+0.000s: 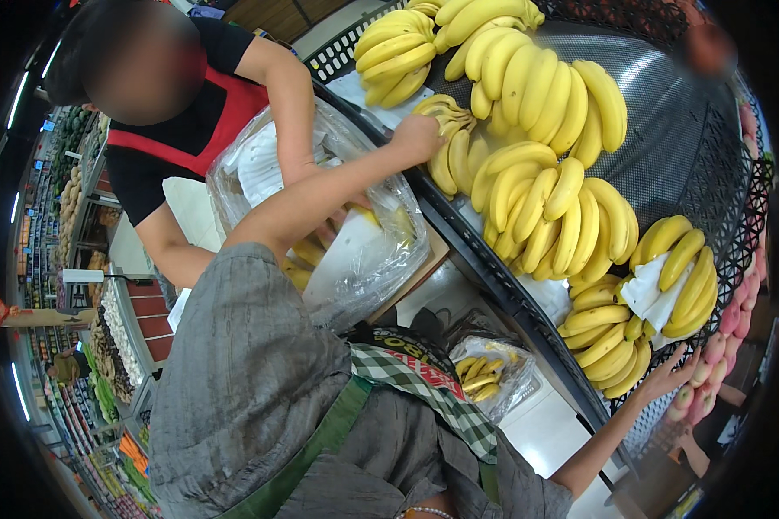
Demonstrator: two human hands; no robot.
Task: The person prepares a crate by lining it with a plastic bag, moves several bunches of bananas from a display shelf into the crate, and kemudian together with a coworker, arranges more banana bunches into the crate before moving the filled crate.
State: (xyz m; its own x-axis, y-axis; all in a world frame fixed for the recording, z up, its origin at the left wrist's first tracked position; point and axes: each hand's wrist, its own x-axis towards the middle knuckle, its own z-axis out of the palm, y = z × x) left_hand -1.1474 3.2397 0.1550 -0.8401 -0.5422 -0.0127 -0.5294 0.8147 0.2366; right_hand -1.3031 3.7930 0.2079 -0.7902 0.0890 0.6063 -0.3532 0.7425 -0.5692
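My left hand (419,139) reaches across to the near edge of a black display stand (655,104) and is closed at the stem end of a banana bunch (457,159). Part of its grip is hidden behind the knuckles. My right hand (668,376), fingers spread and holding nothing, hovers by the stand's right end. Closest to it are a banana bunch (613,357) and pink fruit (714,357). A bunch partly wrapped in white paper (652,292) lies just beyond. Larger bunches (532,84) fill the middle of the stand.
At left, a co-worker in a red apron (234,110) has a hand inside a plastic-lined cardboard box (389,272) of bananas, under my left forearm. More bananas (479,376) sit in plastic near the floor. The stand's black rim (493,259) runs between me and the fruit.
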